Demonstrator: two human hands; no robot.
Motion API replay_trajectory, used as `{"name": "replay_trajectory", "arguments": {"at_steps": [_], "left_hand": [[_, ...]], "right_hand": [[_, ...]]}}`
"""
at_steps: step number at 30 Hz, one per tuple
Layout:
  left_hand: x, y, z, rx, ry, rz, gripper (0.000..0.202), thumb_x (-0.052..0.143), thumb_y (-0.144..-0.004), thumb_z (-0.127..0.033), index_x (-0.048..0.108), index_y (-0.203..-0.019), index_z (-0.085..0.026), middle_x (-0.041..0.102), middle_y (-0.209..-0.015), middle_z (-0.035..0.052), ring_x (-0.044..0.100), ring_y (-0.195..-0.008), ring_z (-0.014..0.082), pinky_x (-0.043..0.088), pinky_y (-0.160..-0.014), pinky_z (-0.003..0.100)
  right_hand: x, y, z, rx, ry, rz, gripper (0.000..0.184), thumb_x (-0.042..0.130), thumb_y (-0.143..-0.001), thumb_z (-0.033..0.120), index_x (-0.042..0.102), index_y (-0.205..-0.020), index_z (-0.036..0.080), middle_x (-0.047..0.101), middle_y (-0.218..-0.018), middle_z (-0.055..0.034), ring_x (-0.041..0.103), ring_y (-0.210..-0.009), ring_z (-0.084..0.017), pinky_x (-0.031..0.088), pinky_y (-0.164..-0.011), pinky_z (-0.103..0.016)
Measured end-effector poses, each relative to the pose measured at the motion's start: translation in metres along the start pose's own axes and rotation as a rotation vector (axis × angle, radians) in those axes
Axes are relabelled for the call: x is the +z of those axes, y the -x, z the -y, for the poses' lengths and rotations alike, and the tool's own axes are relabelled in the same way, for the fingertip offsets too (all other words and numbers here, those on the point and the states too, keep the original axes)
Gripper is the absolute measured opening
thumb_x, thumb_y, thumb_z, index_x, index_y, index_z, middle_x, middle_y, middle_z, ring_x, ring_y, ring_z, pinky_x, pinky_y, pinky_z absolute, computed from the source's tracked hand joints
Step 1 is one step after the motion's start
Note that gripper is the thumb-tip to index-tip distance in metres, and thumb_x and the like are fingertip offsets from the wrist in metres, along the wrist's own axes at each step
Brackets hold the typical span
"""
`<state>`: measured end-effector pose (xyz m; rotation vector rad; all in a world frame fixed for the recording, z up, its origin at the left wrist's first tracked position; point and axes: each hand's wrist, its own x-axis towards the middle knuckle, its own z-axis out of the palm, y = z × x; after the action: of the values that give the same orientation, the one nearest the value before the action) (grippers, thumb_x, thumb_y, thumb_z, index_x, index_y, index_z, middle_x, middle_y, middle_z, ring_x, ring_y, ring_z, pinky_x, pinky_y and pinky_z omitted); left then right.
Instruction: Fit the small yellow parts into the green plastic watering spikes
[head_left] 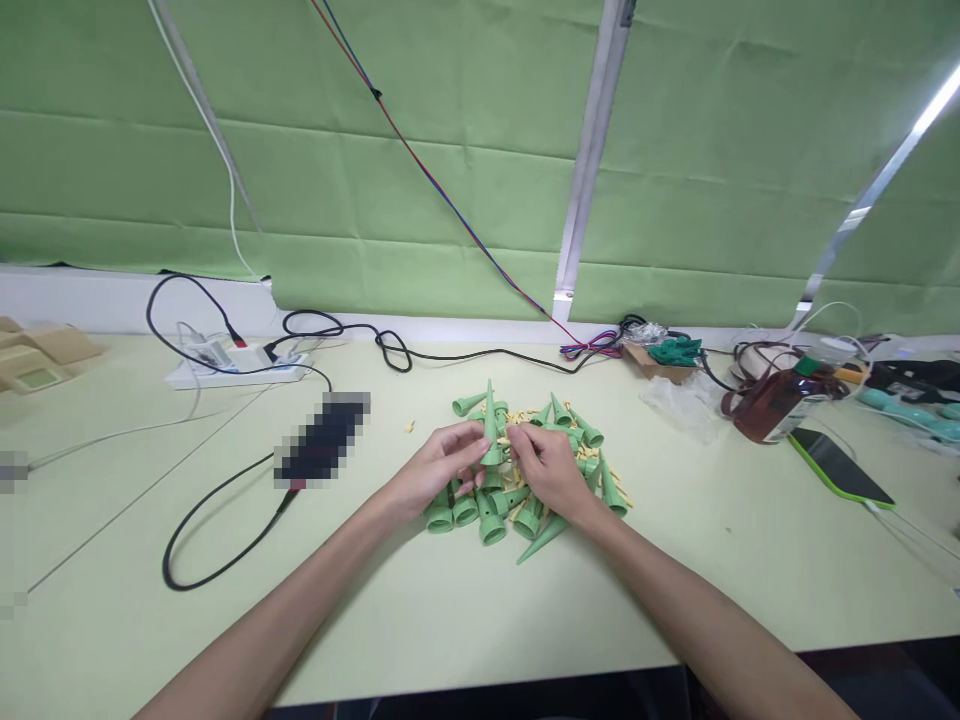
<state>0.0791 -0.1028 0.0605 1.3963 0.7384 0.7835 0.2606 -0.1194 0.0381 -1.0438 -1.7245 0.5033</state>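
Note:
Between the thumb and fingers of my left hand (450, 455), a green plastic cone (490, 425) is held upright, its pointed tip up. My right hand (550, 462) is just to the right of that cone, with thumb and forefinger pinched together; whatever sits in the pinch is too small to make out. Around and beneath both hands lies a pile of similar green cones (491, 525), pointing various ways. Small yellow plastic pieces (616, 484) are mixed in among them. One yellow bit (409, 427) lies apart, left of the pile.
A blurred-out dark device (322, 440) with a black cable lies left, before a white power strip (232, 370). To the right are a brown bottle (780, 400), a green-edged phone (840, 468), a clear plastic bag (690, 405) and a small cardboard box (658, 364).

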Motion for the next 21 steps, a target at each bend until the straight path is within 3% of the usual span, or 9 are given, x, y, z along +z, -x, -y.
{"name": "replay_trajectory", "arguments": {"at_steps": [10,16,21], "left_hand": [[0.0003,-0.0004,0.0029,0.144,-0.325,0.001,0.026,0.061,-0.086,-0.041,0.062,-0.098,-0.017,0.052,-0.064,-0.0019,0.044,-0.053,0.0100,0.035,-0.047,0.023],[0.0026,0.0012,0.0037,0.183,-0.433,-0.064,0.021,0.061,-0.086,-0.037,0.061,-0.091,-0.017,0.058,-0.073,0.0009,0.053,-0.062,0.0133,0.041,-0.052,0.024],[0.0027,0.0005,0.0038,0.221,-0.465,-0.094,0.019,0.060,-0.087,-0.034,0.061,-0.094,-0.017,0.060,-0.080,0.0029,0.053,-0.064,0.0134,0.042,-0.051,0.024]], "right_hand": [[0.0019,0.0009,-0.0029,0.106,-0.087,-0.005,0.050,0.041,-0.099,0.042,0.045,-0.055,0.018,0.040,-0.046,0.0045,0.037,-0.043,-0.009,0.032,-0.049,-0.024],[0.0031,-0.0002,-0.0056,0.148,-0.080,-0.014,0.056,0.040,-0.098,0.046,0.044,-0.050,0.018,0.041,-0.045,0.0035,0.039,-0.043,-0.009,0.032,-0.049,-0.024],[0.0024,-0.0011,-0.0051,0.138,-0.089,0.008,0.051,0.040,-0.098,0.046,0.049,-0.057,0.018,0.040,-0.049,0.0039,0.036,-0.046,-0.010,0.029,-0.049,-0.025]]}}
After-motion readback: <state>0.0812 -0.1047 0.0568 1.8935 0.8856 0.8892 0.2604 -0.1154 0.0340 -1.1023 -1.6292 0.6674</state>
